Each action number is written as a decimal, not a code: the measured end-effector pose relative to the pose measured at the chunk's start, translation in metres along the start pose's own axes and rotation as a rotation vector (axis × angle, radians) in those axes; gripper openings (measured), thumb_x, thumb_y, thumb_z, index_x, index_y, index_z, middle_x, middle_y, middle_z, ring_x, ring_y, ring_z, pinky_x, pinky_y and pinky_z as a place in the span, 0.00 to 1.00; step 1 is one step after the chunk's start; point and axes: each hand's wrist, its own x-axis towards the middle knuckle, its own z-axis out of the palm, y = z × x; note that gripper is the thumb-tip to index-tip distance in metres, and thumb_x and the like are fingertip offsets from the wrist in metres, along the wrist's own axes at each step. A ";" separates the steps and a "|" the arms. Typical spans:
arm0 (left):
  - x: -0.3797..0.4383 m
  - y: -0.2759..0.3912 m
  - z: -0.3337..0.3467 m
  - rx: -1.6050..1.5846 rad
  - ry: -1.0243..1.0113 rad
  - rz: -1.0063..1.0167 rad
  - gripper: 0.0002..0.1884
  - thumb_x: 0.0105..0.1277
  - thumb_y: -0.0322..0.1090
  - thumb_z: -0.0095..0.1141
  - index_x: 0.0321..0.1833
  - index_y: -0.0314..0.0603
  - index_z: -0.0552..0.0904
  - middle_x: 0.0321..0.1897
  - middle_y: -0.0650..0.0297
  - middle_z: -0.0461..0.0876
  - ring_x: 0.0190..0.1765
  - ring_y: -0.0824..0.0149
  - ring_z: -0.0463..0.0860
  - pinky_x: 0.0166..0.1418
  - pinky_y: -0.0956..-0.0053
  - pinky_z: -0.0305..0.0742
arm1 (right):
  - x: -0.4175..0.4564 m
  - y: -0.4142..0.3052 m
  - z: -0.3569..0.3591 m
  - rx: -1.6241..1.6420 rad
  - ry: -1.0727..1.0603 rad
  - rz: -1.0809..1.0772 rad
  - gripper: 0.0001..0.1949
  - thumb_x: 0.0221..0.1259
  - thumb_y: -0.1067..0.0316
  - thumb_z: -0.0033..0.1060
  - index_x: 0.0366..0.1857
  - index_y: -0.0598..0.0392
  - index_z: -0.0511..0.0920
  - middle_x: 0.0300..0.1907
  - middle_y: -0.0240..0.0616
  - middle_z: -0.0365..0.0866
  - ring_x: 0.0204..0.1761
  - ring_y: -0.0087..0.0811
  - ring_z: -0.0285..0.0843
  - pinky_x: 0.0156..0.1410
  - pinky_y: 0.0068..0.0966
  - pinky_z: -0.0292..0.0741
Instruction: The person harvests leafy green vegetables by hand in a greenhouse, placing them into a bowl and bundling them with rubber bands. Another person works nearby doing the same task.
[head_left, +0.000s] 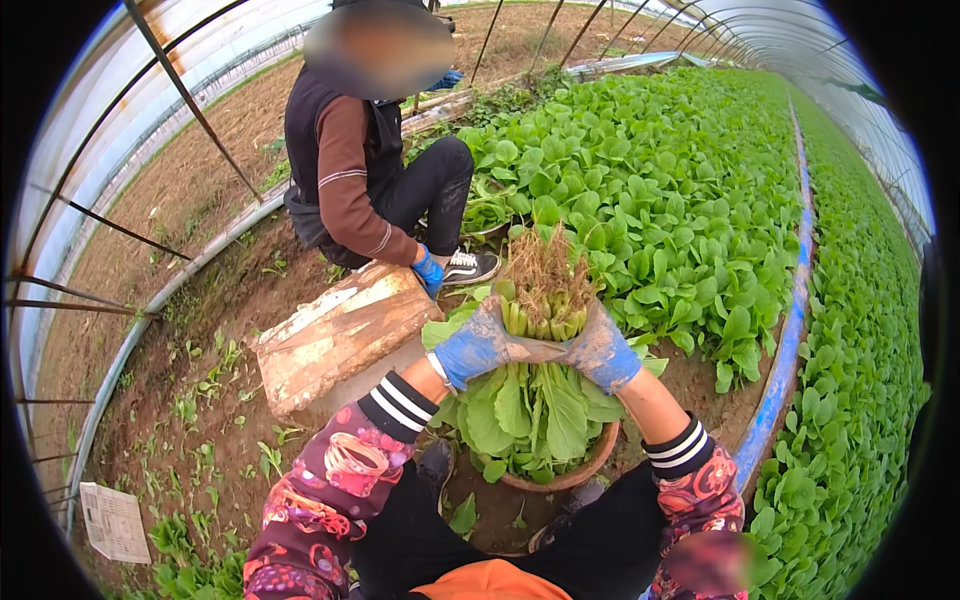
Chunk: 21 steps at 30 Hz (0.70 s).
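Both my hands wear blue gloves stained with soil. My left hand (480, 341) and my right hand (600, 349) squeeze a bunch of leafy greens (536, 405) around its stems from either side. The tangled brown roots (549, 270) point up and away from me, and the broad leaves hang down towards me. Beneath the bunch stands a round brown basin (570, 480) between my feet, with more green leaves in it; the bunch hides much of its inside.
A co-worker (360, 165) crouches at the upper left, a blue-gloved hand (427, 271) at a worn foam block (337, 337). Dense greens (637, 172) grow ahead, beside a blue strip (780, 375) on the right. A white plastic crate (114, 523) lies far left, near the greenhouse frame (187, 270).
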 end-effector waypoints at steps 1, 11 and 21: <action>-0.001 -0.002 0.000 -0.020 0.021 -0.009 0.46 0.49 0.29 0.76 0.70 0.38 0.62 0.64 0.59 0.73 0.63 0.66 0.75 0.67 0.69 0.71 | 0.000 0.005 0.002 0.016 0.001 -0.029 0.48 0.43 0.60 0.83 0.68 0.60 0.58 0.63 0.41 0.72 0.63 0.30 0.72 0.70 0.29 0.68; -0.002 -0.033 -0.002 0.002 0.123 0.150 0.49 0.45 0.31 0.79 0.70 0.39 0.62 0.62 0.61 0.75 0.61 0.69 0.76 0.66 0.69 0.72 | -0.005 -0.023 0.000 -1.106 0.104 -0.145 0.50 0.34 0.31 0.75 0.58 0.62 0.70 0.51 0.54 0.75 0.51 0.48 0.75 0.54 0.36 0.74; -0.014 0.037 -0.087 0.503 0.225 0.242 0.50 0.41 0.21 0.78 0.70 0.37 0.63 0.63 0.59 0.74 0.62 0.68 0.76 0.64 0.68 0.75 | 0.086 -0.038 0.030 -0.088 -0.469 0.002 0.38 0.47 0.66 0.77 0.66 0.57 0.67 0.65 0.37 0.72 0.66 0.32 0.70 0.74 0.29 0.63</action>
